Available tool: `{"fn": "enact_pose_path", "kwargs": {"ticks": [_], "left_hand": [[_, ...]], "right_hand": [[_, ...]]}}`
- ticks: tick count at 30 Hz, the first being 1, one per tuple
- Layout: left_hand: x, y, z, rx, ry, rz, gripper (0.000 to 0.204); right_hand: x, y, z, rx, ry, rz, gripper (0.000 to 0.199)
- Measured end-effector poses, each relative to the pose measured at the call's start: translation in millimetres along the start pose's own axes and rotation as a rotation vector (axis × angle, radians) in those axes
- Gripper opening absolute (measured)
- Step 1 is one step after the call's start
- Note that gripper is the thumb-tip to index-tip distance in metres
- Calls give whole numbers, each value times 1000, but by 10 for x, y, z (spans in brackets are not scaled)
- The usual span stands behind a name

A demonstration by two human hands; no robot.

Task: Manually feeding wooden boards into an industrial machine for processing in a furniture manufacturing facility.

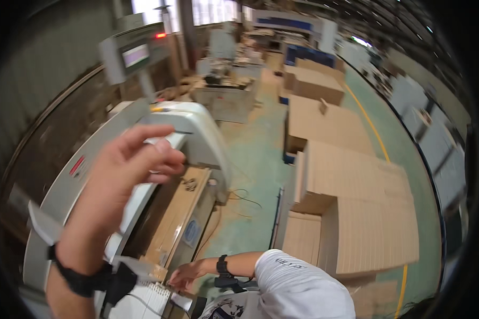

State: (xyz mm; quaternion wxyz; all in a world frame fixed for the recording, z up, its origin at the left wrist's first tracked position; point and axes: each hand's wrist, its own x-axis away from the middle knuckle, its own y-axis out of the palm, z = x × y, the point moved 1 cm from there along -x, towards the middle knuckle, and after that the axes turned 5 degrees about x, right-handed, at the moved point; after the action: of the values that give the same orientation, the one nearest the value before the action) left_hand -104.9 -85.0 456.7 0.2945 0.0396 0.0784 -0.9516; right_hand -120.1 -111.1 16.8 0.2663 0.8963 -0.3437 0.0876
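My left hand [138,159] is raised over a white and grey machine [210,133] at the left, blurred by motion. Its fingers bend loosely, thumb and index finger stand apart, and nothing plainly shows in them. Low in the picture, my right hand [183,276] reaches across to the near end of the machine's long wooden bed [170,228]. Those fingers look loose and partly spread; whether they touch the bed's edge I cannot tell. A white, ridged piece [143,297] lies just left of it. Each wrist carries a black strap.
A control panel [135,56] with a lit screen and red light stands over the machine. Stacks of brown cardboard [375,228] line the right side. Cables [242,198] trail over the green floor [250,175], and a yellow line [367,114] runs beyond the stacks.
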Motion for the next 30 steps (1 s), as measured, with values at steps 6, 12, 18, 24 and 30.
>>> {"fn": "enact_pose_path", "kwargs": {"ticks": [6, 12, 18, 24, 30], "left_hand": [[-1290, 1693, -1519, 326, -385, -297, 41], [-1828, 2661, -4105, 303, -828, -331, 51], [-1981, 3765, -6122, 262, -990, -366, 74], [-2076, 4711, -6682, 401, -1051, -446, 94], [-2145, 4873, -6953, 432, -965, -493, 89]], "right_hand": [[1943, -832, 1081, -513, -317, 547, 43], [2719, -822, 2216, -907, -354, 989, 35], [2920, -382, 3096, -1246, -397, 1268, 29], [2857, 500, 4041, -1527, -343, 1393, 40], [2658, 435, 4114, -1674, -316, 1380, 43]]}}
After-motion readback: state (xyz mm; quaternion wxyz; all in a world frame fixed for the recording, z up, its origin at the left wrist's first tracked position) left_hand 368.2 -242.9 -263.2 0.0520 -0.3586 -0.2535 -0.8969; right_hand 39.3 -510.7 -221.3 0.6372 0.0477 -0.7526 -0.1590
